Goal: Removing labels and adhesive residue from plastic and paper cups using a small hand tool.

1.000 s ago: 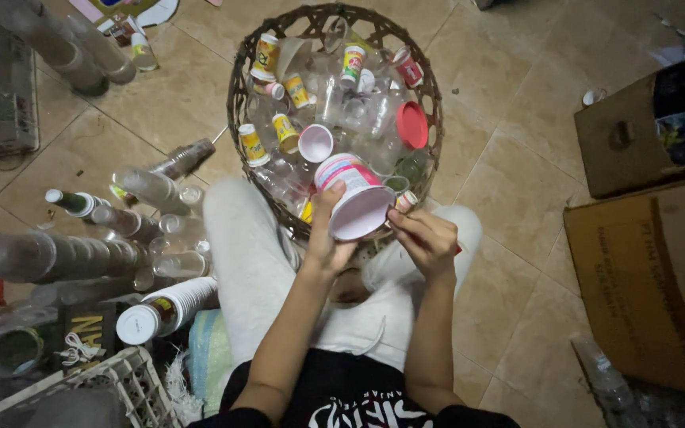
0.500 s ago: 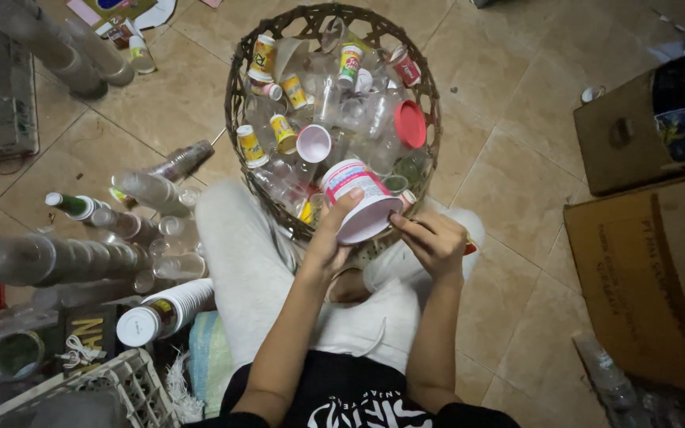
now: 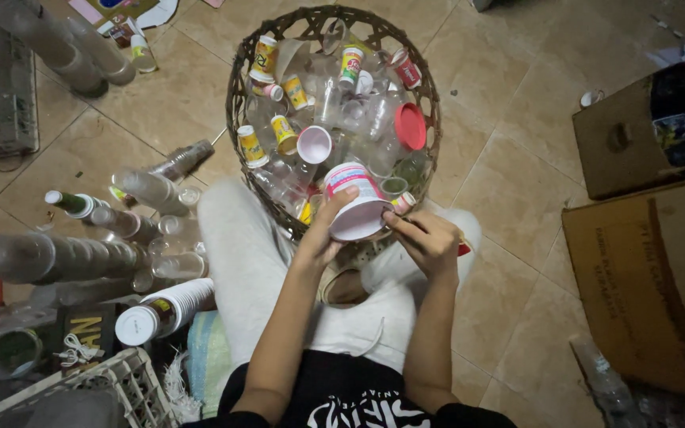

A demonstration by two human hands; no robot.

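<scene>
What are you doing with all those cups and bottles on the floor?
A person sits on the tiled floor with a round woven basket in front of their legs. It is heaped with clear bottles, small yellow-labelled bottles and cups. The left hand holds a pink and white paper cup on its side over the basket's near rim, and the right hand works at the cup's edge. Long stacks of clear plastic cups lie to the left, and cardboard boxes stand to the right.

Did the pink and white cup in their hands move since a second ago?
Yes, slightly. The pink and white cup has crept up toward the woven basket, nearer the red lid.
</scene>
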